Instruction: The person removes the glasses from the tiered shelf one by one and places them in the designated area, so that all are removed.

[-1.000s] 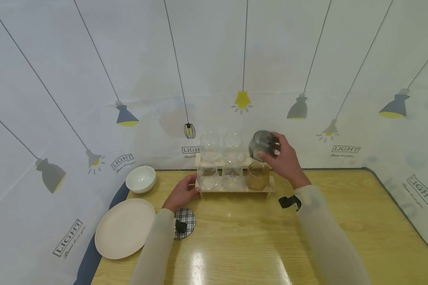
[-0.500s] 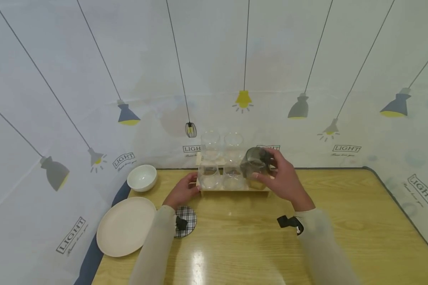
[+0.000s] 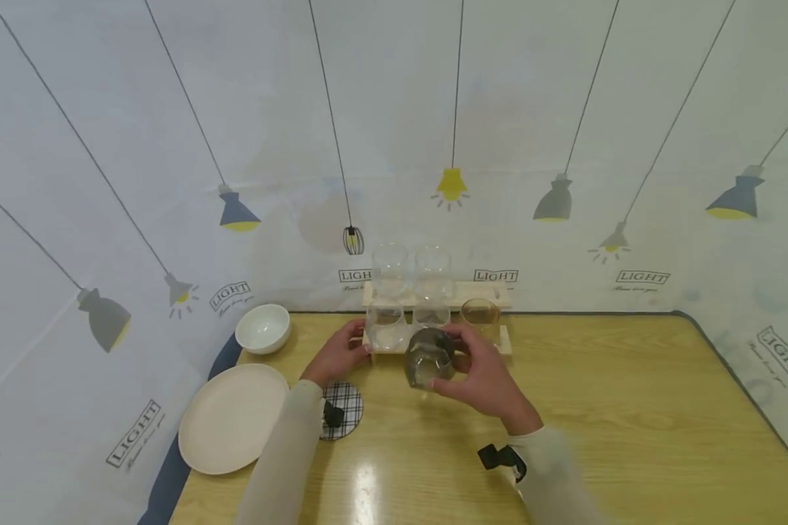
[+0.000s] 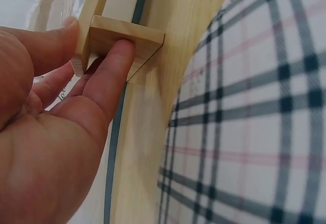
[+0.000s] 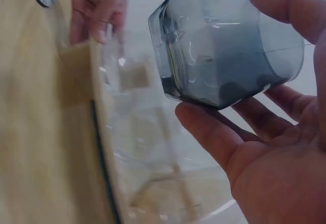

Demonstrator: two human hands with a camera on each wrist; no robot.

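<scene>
My right hand (image 3: 489, 379) holds a smoky grey glass tumbler (image 3: 427, 357) in front of the two-tier wooden rack (image 3: 479, 293). In the right wrist view, thumb and fingers are around the faceted grey tumbler (image 5: 219, 46). My left hand (image 3: 335, 357) grips the rack's left end. In the left wrist view its thumb lies on the wooden edge of the rack (image 4: 127, 33), with fingers underneath. An amber tumbler (image 3: 481, 313) stands at the right of the lower tier. Clear tumblers occupy the left and middle places on both tiers, including an upper one (image 3: 389, 266).
A white bowl (image 3: 263, 329) and a large cream plate (image 3: 233, 419) stand at the left of the wooden table (image 3: 630, 408). A plaid round mat (image 3: 348, 419) lies partly under the left wrist. The printed wall covering (image 3: 565, 255) rises right behind the rack.
My right hand has brought the grey tumbler down, left and toward me, from above the rack's right side to in front of the lower tier. The left hand stays on the rack's end.
</scene>
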